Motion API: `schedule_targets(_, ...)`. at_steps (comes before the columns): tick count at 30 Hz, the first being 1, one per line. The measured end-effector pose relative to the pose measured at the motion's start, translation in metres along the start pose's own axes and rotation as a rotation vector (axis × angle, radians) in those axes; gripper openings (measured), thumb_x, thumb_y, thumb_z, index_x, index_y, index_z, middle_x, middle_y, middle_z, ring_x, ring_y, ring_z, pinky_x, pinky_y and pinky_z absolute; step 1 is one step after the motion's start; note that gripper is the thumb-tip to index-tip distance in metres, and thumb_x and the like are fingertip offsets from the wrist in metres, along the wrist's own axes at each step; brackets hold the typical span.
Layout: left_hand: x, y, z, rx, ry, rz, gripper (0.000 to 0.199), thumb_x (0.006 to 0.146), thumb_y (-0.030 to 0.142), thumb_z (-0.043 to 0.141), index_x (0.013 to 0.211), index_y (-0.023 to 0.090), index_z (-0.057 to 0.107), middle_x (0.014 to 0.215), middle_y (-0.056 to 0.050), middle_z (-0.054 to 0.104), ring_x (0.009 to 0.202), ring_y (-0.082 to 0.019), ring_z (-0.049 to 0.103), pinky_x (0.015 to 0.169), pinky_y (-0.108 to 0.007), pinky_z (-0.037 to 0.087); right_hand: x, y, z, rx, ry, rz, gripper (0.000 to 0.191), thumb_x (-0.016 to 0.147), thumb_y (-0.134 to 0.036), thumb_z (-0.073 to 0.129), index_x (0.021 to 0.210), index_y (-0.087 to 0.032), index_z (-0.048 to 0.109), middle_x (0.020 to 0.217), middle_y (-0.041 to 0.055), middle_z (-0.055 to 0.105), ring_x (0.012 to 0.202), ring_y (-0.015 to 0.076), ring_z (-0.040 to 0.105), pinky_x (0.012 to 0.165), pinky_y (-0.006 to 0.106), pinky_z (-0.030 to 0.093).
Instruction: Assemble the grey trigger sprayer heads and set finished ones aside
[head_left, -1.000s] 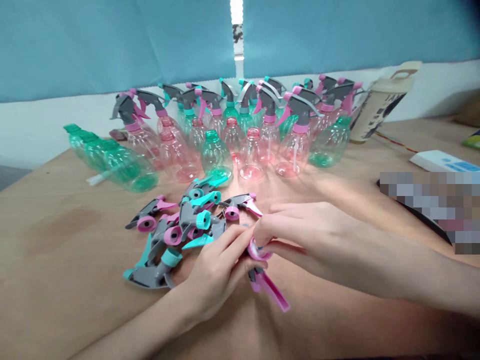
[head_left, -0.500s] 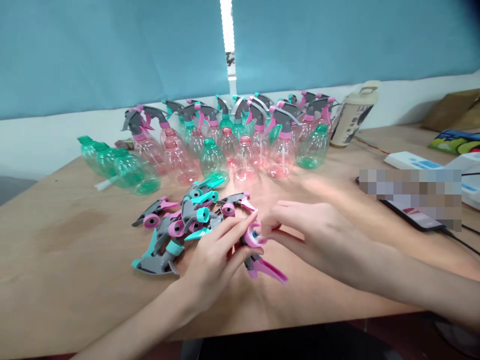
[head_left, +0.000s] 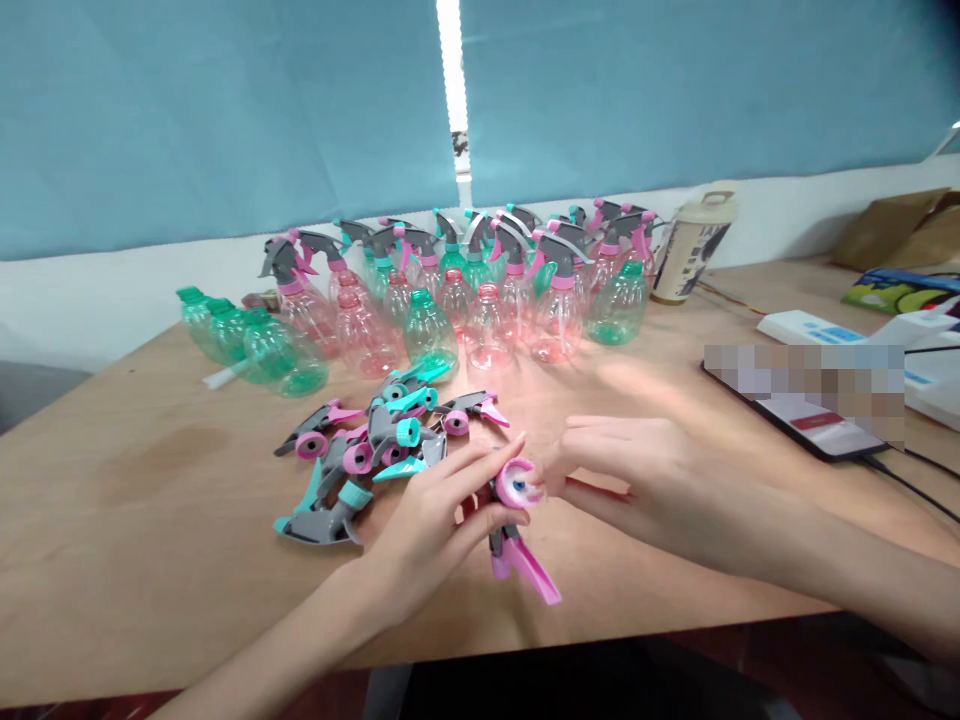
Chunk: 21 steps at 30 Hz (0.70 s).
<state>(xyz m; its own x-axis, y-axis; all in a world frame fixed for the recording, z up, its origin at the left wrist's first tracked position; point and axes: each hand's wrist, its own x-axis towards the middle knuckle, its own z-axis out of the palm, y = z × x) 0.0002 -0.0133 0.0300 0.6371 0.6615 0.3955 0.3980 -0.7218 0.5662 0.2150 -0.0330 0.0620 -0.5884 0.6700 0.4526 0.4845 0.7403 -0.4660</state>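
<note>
My left hand [head_left: 431,520] grips a pink-and-grey spray trigger head [head_left: 531,570], its round pink collar [head_left: 517,484] turned open side toward me. Inside the collar is a white lining with a small dark blue spot at the centre. My right hand [head_left: 637,480] is at the collar's right edge, fingers closed together; whatever they pinch is too small or hidden to make out. Left of my hands lies a pile of loose trigger heads, pink-and-grey and turquoise-and-grey, among them a turquoise one [head_left: 322,525] nearest my left wrist.
Behind the pile stand several pink bottles [head_left: 489,335] and green bottles [head_left: 619,310], some topped with trigger heads. Green bottles [head_left: 274,350] lean at the left. A tumbler [head_left: 694,250], a phone [head_left: 814,415] with a cable and a white power strip [head_left: 806,328] are on the right.
The camera view has shifted slightly. My left hand holds the same trigger head, its collar now more face-on. My right fingers have drawn slightly right, showing more of the collar.
</note>
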Motion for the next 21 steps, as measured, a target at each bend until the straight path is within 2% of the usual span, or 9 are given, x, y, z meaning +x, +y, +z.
schedule_targets(4, 0.003, -0.001, -0.004, 0.034, 0.057, 0.018, 0.039, 0.086, 0.025, 0.060, 0.125, 0.018, 0.056, 0.097, -0.006, 0.066, 0.083, -0.016, 0.063, 0.069, -0.026, 0.053, 0.000, 0.001, -0.001, 0.010, 0.037, 0.035, 0.007, 0.086, -0.013, 0.055, 0.084, -0.017, 0.060, 0.079, 0.0011, 0.067, 0.071, 0.0122, 0.062, 0.062, 0.022, 0.046)
schedule_targets(8, 0.004, 0.000, -0.004, 0.059, 0.112, 0.093, 0.032, 0.083, 0.022, 0.065, 0.114, 0.015, 0.062, 0.091, -0.005, 0.066, 0.076, -0.013, 0.063, 0.065, -0.022, 0.053, 0.002, 0.001, 0.004, 0.035, 0.039, 0.055, 0.005, 0.084, -0.012, 0.058, 0.085, -0.017, 0.059, 0.081, 0.0000, 0.067, 0.073, 0.0113, 0.062, 0.064, 0.022, 0.047)
schedule_targets(13, 0.004, 0.002, 0.000, 0.116, 0.215, 0.108, 0.031, 0.082, 0.016, 0.065, 0.113, 0.015, 0.061, 0.092, -0.005, 0.066, 0.079, -0.014, 0.063, 0.067, -0.021, 0.053, 0.007, -0.009, 0.014, 0.062, 0.145, 0.218, 0.009, 0.081, -0.009, 0.059, 0.082, -0.017, 0.060, 0.075, -0.0026, 0.067, 0.066, 0.0090, 0.061, 0.060, 0.019, 0.046)
schedule_targets(15, 0.004, 0.003, 0.001, 0.115, 0.243, 0.101, 0.029, 0.082, 0.013, 0.064, 0.111, 0.015, 0.062, 0.092, -0.004, 0.066, 0.078, -0.013, 0.063, 0.068, -0.022, 0.054, 0.009, -0.012, 0.017, 0.062, 0.205, 0.233, 0.010, 0.080, -0.007, 0.060, 0.079, -0.016, 0.060, 0.073, -0.0022, 0.067, 0.064, 0.0086, 0.061, 0.060, 0.019, 0.046)
schedule_targets(17, 0.004, 0.002, 0.002, 0.100, 0.241, 0.108, 0.026, 0.082, 0.011, 0.064, 0.108, 0.015, 0.063, 0.091, -0.004, 0.065, 0.078, -0.013, 0.063, 0.070, -0.022, 0.054, 0.010, -0.013, 0.019, 0.054, 0.232, 0.212, 0.010, 0.081, -0.006, 0.058, 0.077, -0.016, 0.060, 0.072, -0.0022, 0.066, 0.064, 0.0080, 0.060, 0.061, 0.018, 0.045)
schedule_targets(21, 0.003, -0.005, 0.001, 0.091, 0.183, 0.128, 0.024, 0.085, 0.016, 0.062, 0.109, 0.014, 0.063, 0.096, -0.006, 0.066, 0.084, -0.014, 0.064, 0.073, -0.022, 0.053, 0.010, -0.007, 0.021, 0.075, 0.139, 0.171, 0.011, 0.085, -0.009, 0.056, 0.078, -0.018, 0.060, 0.073, -0.0039, 0.065, 0.064, 0.0074, 0.058, 0.059, 0.017, 0.043)
